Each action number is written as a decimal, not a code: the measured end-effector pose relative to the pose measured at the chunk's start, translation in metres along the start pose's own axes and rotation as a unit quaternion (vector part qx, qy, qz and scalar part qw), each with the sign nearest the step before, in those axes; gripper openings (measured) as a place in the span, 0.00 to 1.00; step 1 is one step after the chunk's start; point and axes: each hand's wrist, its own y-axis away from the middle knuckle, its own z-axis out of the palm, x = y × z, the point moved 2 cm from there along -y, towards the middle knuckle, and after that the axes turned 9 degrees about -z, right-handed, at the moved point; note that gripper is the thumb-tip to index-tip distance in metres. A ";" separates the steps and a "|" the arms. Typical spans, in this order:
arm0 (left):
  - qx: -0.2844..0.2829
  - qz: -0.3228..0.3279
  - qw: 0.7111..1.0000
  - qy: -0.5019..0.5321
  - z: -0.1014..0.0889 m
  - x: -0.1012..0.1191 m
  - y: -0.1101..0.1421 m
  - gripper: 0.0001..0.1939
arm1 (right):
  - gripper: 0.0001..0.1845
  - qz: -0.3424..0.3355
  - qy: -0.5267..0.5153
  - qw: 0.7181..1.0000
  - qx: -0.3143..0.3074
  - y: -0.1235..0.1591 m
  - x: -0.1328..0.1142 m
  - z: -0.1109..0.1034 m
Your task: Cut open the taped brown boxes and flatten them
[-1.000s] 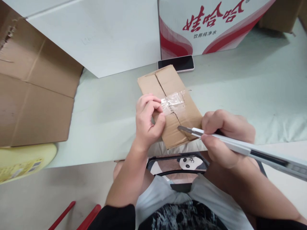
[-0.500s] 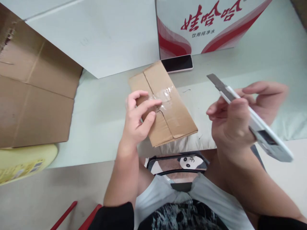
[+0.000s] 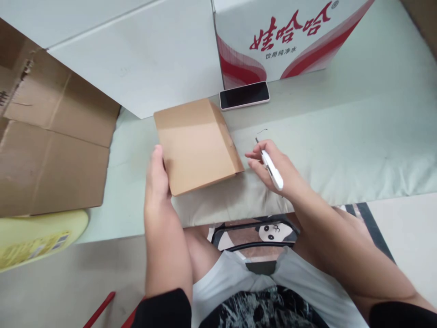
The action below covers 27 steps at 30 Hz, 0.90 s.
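A small brown cardboard box rests on the pale green cloth, a plain broad face up and its right side sloping down. My left hand holds the box by its left edge; most of its fingers are hidden. Off the box's right side, my right hand is closed around a white utility knife. The knife's dark tip pokes out past the fingers toward the back, apart from the box.
A black-screened phone lies behind the box, against a white carton with red lettering. A large brown carton and a yellow bottle stand at left. The cloth's front edge is above my lap.
The box has turned so its taped face no longer shows on top. My left hand went from that face to the left edge; my right hand brought the knife leftward, closer to the box.
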 end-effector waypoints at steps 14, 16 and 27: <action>-0.032 -0.035 0.999 0.017 0.017 0.011 0.013 0.14 | 0.34 -0.151 -0.173 0.969 0.091 0.008 0.012 0.016; -0.043 -0.024 0.999 0.015 0.021 0.011 0.014 0.17 | 0.37 -0.138 -0.173 0.971 0.088 0.008 0.014 0.017; -0.043 0.045 0.990 0.127 0.032 0.018 0.020 0.22 | 0.36 -0.120 -0.192 0.967 0.117 0.001 0.010 0.010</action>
